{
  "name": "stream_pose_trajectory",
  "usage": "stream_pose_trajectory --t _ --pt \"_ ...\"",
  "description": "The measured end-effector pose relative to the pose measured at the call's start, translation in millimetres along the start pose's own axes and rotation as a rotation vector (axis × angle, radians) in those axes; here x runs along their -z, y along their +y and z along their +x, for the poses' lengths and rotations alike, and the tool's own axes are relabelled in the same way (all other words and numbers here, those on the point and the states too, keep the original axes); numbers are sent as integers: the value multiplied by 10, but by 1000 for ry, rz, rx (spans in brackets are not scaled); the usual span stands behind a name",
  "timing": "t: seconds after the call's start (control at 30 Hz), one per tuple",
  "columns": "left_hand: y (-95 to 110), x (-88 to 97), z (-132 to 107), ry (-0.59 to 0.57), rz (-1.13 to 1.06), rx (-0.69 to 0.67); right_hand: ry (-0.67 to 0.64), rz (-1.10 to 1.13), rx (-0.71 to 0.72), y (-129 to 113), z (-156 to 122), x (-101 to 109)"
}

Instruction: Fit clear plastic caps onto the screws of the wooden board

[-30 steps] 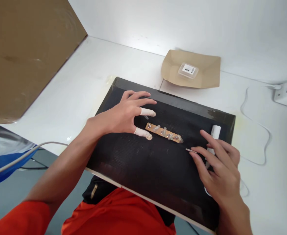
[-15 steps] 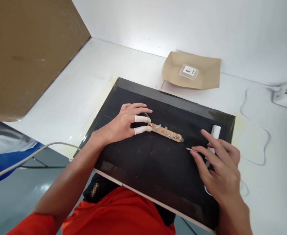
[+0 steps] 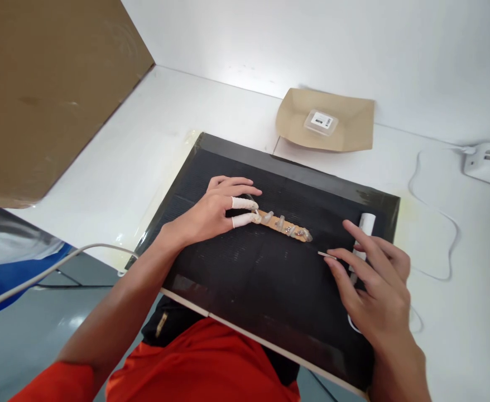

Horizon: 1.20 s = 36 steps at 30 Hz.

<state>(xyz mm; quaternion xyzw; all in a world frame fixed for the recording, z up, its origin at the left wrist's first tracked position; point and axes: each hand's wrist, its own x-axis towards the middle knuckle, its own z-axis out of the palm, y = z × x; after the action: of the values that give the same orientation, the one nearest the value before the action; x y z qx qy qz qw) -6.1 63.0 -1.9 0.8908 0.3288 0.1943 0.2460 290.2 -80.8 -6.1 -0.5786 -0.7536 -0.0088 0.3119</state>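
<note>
A narrow tan strip (image 3: pixel 273 222) lies on the black mat, with several clear, nail-shaped pieces (image 3: pixel 280 222) set across it and small shiny bits near its right end. White covers sleeve the thumb and forefinger of my left hand (image 3: pixel 224 206), which pinch at the strip's left end; the other fingers stretch out over the mat. Whatever sits between those fingertips is mostly hidden. To the right, my right hand (image 3: pixel 373 279) grips a thin metal rod (image 3: pixel 326 255) between thumb and forefinger, its tip pointing left, apart from the strip. Its remaining fingers are raised.
The black mat (image 3: pixel 245 279) is taped to the white table. A white cylinder (image 3: pixel 367 224) lies partly behind my right hand. At the back, a cardboard tray (image 3: pixel 354 123) holds a labelled clear box (image 3: pixel 321 122). A white power strip (image 3: pixel 488 162) trails a cable on the right.
Almost nothing differs. The view has shifted very slightly; both hands keep their places and grips.
</note>
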Motion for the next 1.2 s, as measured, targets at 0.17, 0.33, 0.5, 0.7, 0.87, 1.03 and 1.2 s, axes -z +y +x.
stream_pose_trajectory --t 0.17,0.33,0.5,0.7,0.87,1.03,1.2 --pt "-6 -5 13 2 -5 6 -8 -9 -5 8 -6 -5" --pt "-14 5 13 30 -12 -19 4 -9 -4 10 -12 7" --pt "-18 22 0 27 -20 -23 -1 -7 -6 14 -11 2" --pt "-8 80 0 10 0 -39 -7 -13 -13 20 -9 -4" --pt "32 150 6 -47 64 -94 -10 -7 -9 7 -5 -5" --pt "42 147 29 -50 149 -153 0 -2 -5 9 -8 -7" --pt "17 143 73 -39 210 -182 -5 6 3 16 -9 -4"
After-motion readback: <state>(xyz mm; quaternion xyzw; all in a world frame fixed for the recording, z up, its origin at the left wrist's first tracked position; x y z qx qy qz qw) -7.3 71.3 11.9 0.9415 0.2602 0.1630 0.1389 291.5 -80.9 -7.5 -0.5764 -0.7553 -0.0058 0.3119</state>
